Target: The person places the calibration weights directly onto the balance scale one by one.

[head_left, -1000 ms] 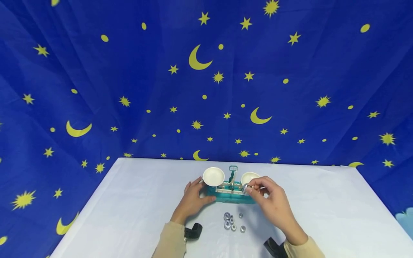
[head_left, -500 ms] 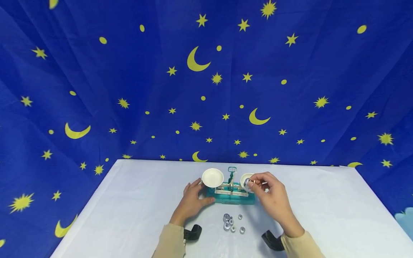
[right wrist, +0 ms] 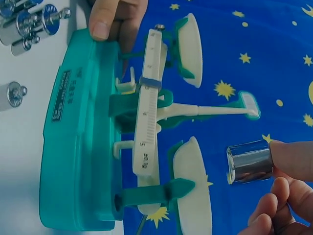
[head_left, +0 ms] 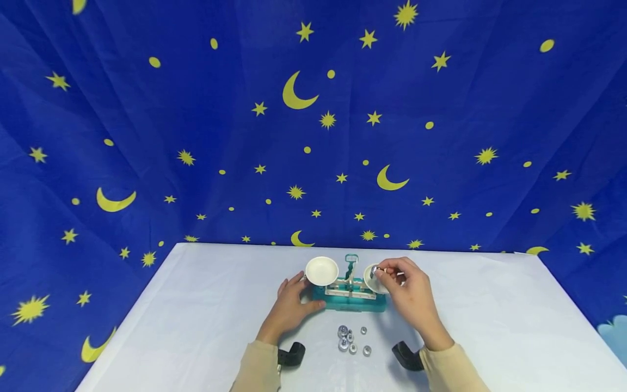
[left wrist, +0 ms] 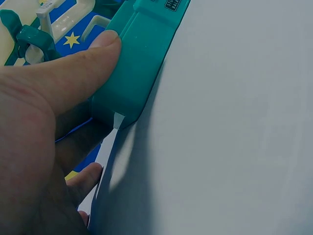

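Fingers of the right hand pinched the weight, roughly upright, above and apart from the right pan, toward the table's far edge; the left hand gripped the base.

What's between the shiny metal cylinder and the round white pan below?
In the right wrist view, a bare gap separates the shiny metal cylinder from the round white pan.
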The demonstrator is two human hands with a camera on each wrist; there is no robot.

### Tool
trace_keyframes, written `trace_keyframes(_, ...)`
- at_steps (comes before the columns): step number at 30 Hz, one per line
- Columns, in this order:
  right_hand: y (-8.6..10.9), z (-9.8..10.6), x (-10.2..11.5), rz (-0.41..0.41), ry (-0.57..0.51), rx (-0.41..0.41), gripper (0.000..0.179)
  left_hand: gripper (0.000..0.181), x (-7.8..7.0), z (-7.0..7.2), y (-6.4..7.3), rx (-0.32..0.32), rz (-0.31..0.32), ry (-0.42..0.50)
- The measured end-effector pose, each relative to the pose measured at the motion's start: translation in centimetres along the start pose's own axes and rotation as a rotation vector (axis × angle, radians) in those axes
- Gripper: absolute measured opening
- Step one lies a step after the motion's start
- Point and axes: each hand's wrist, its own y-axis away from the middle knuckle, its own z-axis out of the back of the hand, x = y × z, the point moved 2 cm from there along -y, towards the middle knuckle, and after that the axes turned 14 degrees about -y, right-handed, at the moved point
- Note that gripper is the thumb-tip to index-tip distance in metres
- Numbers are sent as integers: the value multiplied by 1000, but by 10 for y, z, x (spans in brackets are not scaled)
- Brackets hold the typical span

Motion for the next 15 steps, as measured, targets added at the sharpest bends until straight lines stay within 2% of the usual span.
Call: trace_keyframes(15,-6,-2,-13,-63,19,-20,5,65,1,0,0,-5,-3,-3)
